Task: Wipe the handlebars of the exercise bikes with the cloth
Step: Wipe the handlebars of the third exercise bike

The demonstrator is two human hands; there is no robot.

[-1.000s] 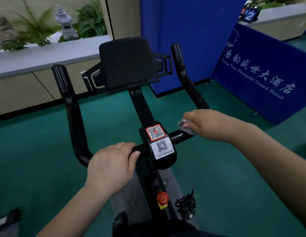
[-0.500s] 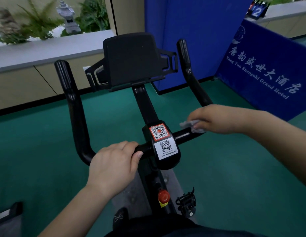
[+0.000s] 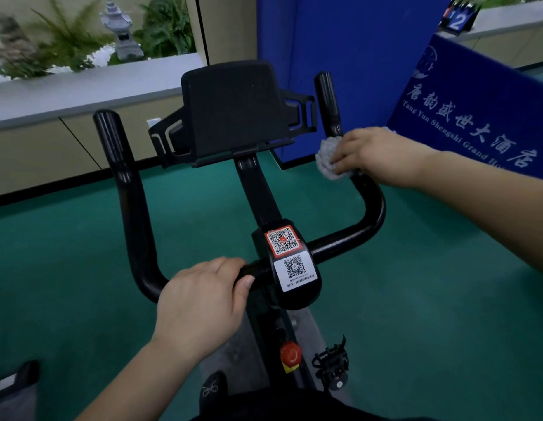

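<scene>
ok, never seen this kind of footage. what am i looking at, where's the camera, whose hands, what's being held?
There is no robot here: a person wears one wide-angle camera on the head, looking forward and down, so the arms entering from below are their own. In front stands an exercise bike with black U-shaped handlebars, a black tablet holder at the top and a centre block with two QR code stickers. The left hand grips the crossbar just left of that block, fingers curled over it. The right hand presses a grey cloth against the right upright of the bar, wrapping it round the tube. Below are a red knob and a pedal, on a green floor. A blue banner stands to the right.
</scene>
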